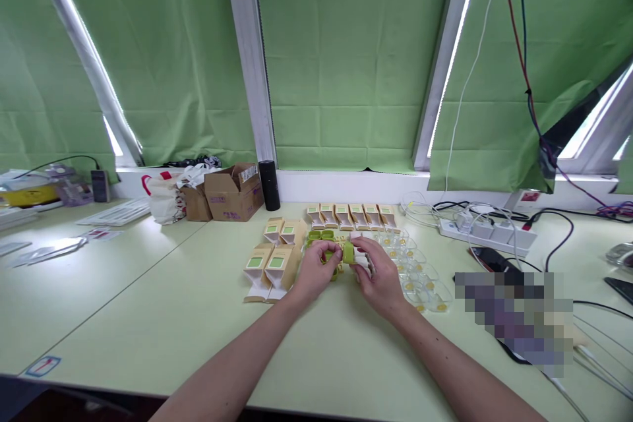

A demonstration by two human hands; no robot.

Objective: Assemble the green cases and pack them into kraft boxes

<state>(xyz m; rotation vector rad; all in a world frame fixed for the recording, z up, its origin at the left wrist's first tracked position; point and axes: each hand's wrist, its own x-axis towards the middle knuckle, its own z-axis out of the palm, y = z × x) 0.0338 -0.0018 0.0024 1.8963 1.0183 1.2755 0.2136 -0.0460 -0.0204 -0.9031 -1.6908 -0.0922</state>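
Observation:
A small olive-green plastic cup-like piece (349, 252) is between my two hands, a little above the table. My right hand (380, 275) has its fingers curled round the right side of this piece. The thumb and forefinger of my left hand (318, 268) are pinched together at its left edge; what they grip there is too small to make out. Several more green pieces (320, 236) lie just behind my left hand. White pieces (362, 260) show by my right fingers, partly covered. Clear plastic covers with yellow centres (414, 270) are spread in rows right of my right hand.
Open beige cartons with green labels (275, 264) stand left of my hands; more cartons (343, 214) line the back. Further off are a cardboard box (235, 194), a black cylinder (269, 186) and a white bag (164, 199). A power strip (487, 236) with cables is at right.

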